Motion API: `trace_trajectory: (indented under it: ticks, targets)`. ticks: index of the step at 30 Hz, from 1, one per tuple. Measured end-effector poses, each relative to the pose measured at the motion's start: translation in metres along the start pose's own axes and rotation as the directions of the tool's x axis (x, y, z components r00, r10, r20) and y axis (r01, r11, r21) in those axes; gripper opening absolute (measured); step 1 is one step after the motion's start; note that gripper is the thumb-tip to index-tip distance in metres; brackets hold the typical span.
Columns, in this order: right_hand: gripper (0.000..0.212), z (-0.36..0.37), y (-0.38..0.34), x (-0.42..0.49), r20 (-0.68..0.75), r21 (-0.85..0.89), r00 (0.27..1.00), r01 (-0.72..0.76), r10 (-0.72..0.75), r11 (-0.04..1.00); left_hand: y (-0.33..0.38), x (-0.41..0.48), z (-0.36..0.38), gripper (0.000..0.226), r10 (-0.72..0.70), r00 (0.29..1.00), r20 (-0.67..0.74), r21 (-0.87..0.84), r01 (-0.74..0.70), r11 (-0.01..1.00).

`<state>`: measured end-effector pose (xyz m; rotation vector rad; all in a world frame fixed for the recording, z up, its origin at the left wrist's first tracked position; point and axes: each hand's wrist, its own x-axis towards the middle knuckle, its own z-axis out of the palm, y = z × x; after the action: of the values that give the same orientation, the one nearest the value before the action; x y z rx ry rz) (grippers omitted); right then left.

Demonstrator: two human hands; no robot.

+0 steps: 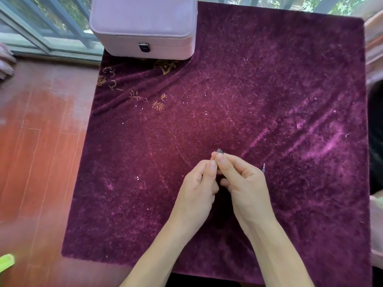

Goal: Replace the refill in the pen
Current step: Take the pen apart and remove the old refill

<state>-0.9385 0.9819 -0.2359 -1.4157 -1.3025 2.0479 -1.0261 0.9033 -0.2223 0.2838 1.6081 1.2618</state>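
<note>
Over the near middle of the purple cloth (269, 90), both hands meet, raised so the small parts stay under the eyes. The right hand (244, 183) pinches a small metal pen piece (219, 151), which pokes out of its fingertips toward 12 o'clock. A thin pointed tip (263, 168) juts from the same hand at 2 o'clock, likely the refill. The left hand (199, 187) is curled, fingertips touching the right; what it grips is hidden. A pink case (145, 27) sits at 11 o'clock, well apart.
</note>
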Motion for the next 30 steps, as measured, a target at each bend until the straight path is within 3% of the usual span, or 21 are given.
trace_trajectory:
  ticks: [5, 9, 13, 18, 30]
  targets:
    - [0.016, 0.001, 0.002, 0.003, -0.025, -0.005, 1.000, 0.009, -0.009, 1.000, -0.007, -0.001, -0.008, 0.035, -0.041, 0.998, -0.040, 0.049, 0.043, 0.998]
    - [0.016, 0.000, -0.003, 0.013, -0.073, -0.005, 0.997, 0.039, -0.039, 0.999, -0.010, -0.001, -0.015, 0.032, -0.098, 0.995, -0.020, -0.013, 0.098, 0.995]
    - [0.009, 0.000, -0.010, 0.031, -0.149, -0.158, 0.979, 0.113, -0.136, 0.981, -0.010, 0.001, -0.021, 0.022, -0.081, 0.995, -0.050, -0.075, 0.077, 0.994]
    - [0.004, 0.002, -0.021, 0.054, -0.159, -0.441, 0.954, 0.161, -0.253, 0.883, -0.006, 0.007, -0.028, 0.023, 0.023, 0.996, -0.083, -0.010, -0.024, 1.000]
    - [0.008, 0.015, -0.024, 0.065, -0.184, -0.598, 0.935, 0.140, -0.305, 0.789, -0.010, 0.009, -0.032, 0.019, 0.036, 0.991, -0.125, -0.012, -0.037, 0.999]
